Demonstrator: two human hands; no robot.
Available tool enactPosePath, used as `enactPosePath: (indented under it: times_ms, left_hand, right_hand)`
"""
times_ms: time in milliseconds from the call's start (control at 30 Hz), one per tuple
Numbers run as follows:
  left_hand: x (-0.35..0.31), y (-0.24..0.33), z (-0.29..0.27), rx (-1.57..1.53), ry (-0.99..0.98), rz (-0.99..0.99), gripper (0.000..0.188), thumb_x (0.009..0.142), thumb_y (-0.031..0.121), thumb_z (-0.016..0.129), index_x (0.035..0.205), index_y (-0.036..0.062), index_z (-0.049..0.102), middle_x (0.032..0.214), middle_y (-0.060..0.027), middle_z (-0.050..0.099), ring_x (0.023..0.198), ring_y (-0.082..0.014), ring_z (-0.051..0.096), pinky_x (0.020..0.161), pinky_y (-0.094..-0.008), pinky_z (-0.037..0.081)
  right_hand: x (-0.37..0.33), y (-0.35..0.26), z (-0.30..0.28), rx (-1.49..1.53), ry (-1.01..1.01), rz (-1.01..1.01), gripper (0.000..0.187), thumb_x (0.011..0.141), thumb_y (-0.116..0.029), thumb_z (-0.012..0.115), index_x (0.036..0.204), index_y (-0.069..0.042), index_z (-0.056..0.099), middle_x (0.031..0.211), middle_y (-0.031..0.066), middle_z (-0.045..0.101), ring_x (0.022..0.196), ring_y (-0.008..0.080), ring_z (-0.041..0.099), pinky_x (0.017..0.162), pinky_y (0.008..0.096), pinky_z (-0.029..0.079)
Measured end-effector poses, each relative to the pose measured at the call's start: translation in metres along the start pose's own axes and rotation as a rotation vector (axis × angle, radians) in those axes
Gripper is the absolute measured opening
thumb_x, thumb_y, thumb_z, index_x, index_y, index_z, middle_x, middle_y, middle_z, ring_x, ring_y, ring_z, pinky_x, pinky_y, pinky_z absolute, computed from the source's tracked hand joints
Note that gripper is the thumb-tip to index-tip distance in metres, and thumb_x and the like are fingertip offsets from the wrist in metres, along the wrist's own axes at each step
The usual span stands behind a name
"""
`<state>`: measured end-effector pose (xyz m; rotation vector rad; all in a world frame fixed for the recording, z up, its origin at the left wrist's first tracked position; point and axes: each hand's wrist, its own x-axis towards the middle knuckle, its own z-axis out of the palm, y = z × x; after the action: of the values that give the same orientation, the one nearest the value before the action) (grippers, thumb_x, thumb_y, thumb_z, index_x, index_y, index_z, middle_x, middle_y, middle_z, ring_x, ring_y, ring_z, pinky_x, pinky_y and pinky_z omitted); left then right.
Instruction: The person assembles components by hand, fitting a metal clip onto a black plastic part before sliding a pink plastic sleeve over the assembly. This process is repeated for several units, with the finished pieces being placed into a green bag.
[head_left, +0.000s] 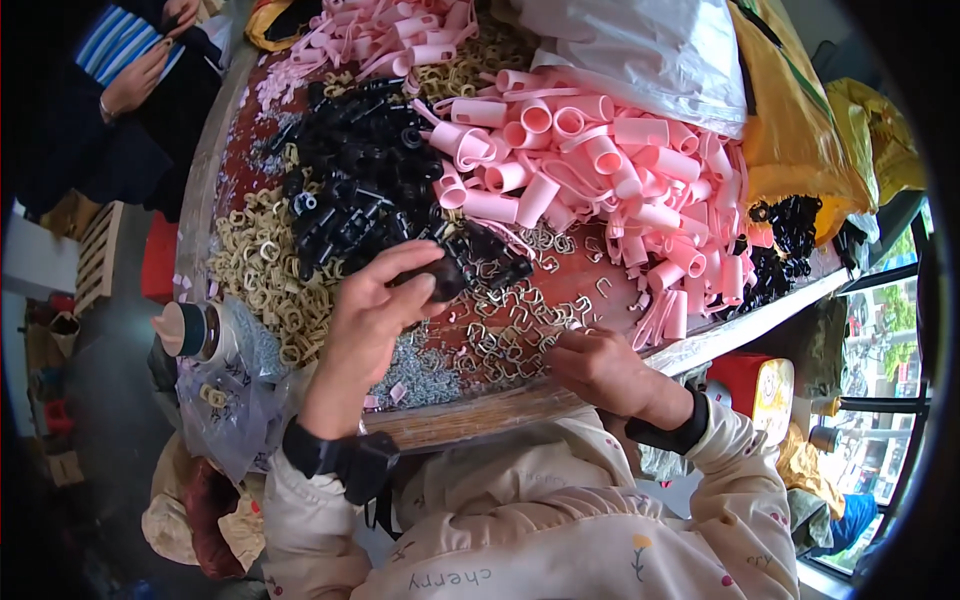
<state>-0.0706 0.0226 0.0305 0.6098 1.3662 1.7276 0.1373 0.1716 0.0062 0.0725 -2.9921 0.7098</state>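
My left hand (368, 305) grips a rounded black plastic part (446, 277) between thumb and fingers, just above the table's middle. Behind it spreads a heap of similar black parts (355, 165). Over a scatter of small U-shaped metal clips (515, 320), my right hand (597, 368) is closed with its fingertips pinched together; whatever is in them is hidden. Small grey metal pieces, perhaps screws (428, 368), lie below my left hand near the table's front edge.
Pink plastic tubes with straps (600, 160) are piled at the back right. Beige rings (265, 240) cover the left side. A bottle (190, 330) stands by the front left edge. White sacking (640, 50) borders the far side. Another person's hand (135, 80) shows at far left.
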Motion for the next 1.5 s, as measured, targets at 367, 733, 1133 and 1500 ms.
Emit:
enactPosePath:
  times_ms: [367,733,1133,1500]
  left_hand:
    - [-0.062,-0.034,-0.016,-0.288,0.095,-0.123,0.037,0.069,0.008,0.064,0.101,0.0077,0.044,0.095,-0.0039,0.045,0.074,-0.0084,0.05,0.063,-0.0227,0.045]
    - [-0.066,-0.053,0.008,-0.348,-0.04,-0.127,0.042,0.074,0.008,0.059,0.11,-0.0004,0.04,0.073,-0.0016,0.051,0.062,-0.007,0.047,0.051,-0.0192,0.04]
    - [-0.05,-0.056,0.025,-0.168,-0.055,-0.037,0.032,0.075,0.012,0.058,0.099,-0.0006,0.04,0.065,-0.0051,0.05,0.043,-0.0071,0.044,0.038,-0.0201,0.034]
    - [-0.054,-0.042,0.031,-0.174,-0.2,-0.192,0.032,0.078,0.02,0.057,0.103,0.0066,0.043,0.071,0.0041,0.046,0.055,-0.0023,0.04,0.045,-0.0157,0.03]
  right_hand:
    - [0.018,-0.003,0.034,-0.213,-0.04,0.031,0.007,0.067,-0.011,0.051,0.073,-0.008,0.049,0.067,0.0088,0.049,0.052,0.0261,0.053,0.044,0.0353,0.045]
    - [0.022,-0.01,0.022,0.151,0.06,0.051,0.003,0.069,0.0,0.051,0.071,-0.002,0.051,0.061,0.0096,0.053,0.049,0.017,0.052,0.044,0.0274,0.04]
    - [0.041,-0.03,0.014,0.706,0.105,0.213,0.004,0.074,0.002,0.048,0.073,-0.001,0.045,0.059,-0.0019,0.04,0.05,0.0057,0.036,0.044,0.0187,0.028]
    - [0.024,-0.028,0.008,0.898,0.123,0.308,0.005,0.075,-0.003,0.051,0.072,0.0,0.048,0.061,-0.0028,0.046,0.056,0.0041,0.042,0.048,0.0178,0.033]
